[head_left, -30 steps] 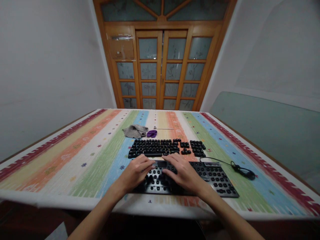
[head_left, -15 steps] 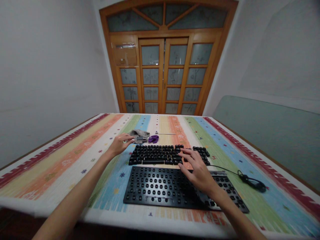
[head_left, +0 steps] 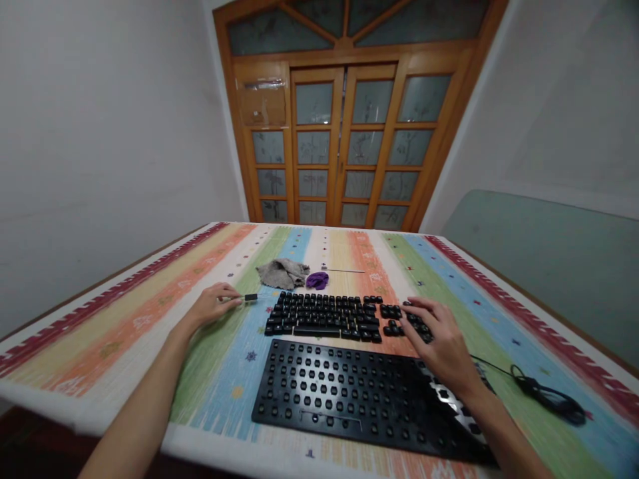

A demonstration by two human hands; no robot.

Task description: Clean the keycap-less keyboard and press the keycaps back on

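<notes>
My left hand (head_left: 215, 305) is closed on a thin tool with a dark middle and wire prongs, which looks like a wire keycap puller (head_left: 250, 297). It is held left of the loose black keycaps (head_left: 324, 313), which are laid out in rows. My right hand (head_left: 436, 336) is over the number-pad keycaps (head_left: 417, 326) at the right end, thumb and fingers apart; its fingertips seem to touch the caps. Nearer to me lies the black keyboard base (head_left: 339, 392), its keycaps off and switches bare. My right forearm covers part of its right end.
Behind the keycaps lie a grey cloth (head_left: 283, 273), a purple cloth (head_left: 317, 281) and a thin rod (head_left: 344, 270). A coiled black cable (head_left: 546, 396) rests to the right on the striped tablecloth (head_left: 124, 339). Wooden doors (head_left: 344, 146) stand beyond the table.
My left hand has drawn back to the left from beside the grey cloth, carrying the tool. My right hand has moved right, to the number-pad keycaps. The view has shifted slightly.
</notes>
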